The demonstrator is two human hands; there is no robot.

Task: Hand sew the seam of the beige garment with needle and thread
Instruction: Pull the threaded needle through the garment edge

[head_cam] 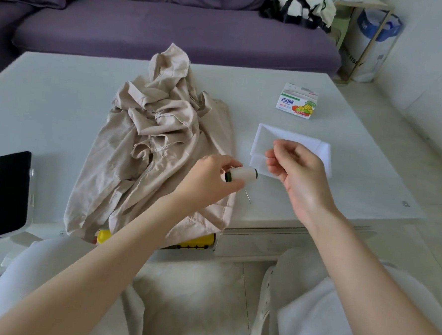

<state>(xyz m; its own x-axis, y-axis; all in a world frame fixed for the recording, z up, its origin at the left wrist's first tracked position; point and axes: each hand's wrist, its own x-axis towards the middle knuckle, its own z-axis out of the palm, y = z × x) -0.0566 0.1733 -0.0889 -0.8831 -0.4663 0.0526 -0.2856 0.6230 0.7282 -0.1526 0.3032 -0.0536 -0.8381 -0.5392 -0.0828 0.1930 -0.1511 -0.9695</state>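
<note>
The beige garment lies crumpled on the pale table, its lower edge hanging over the near rim. My left hand grips a white spool of thread with dark ends, just above the garment's right edge. A thin needle pokes out below that hand. My right hand hovers to the right of the spool with thumb and fingers pinched together, as if on a thread end too fine to see.
A white folded paper tray sits behind my right hand. Farther back stands a small carton with fruit pictures. A dark-screened tablet lies at the left edge. A yellow object peeks from under the garment. A purple sofa lies beyond.
</note>
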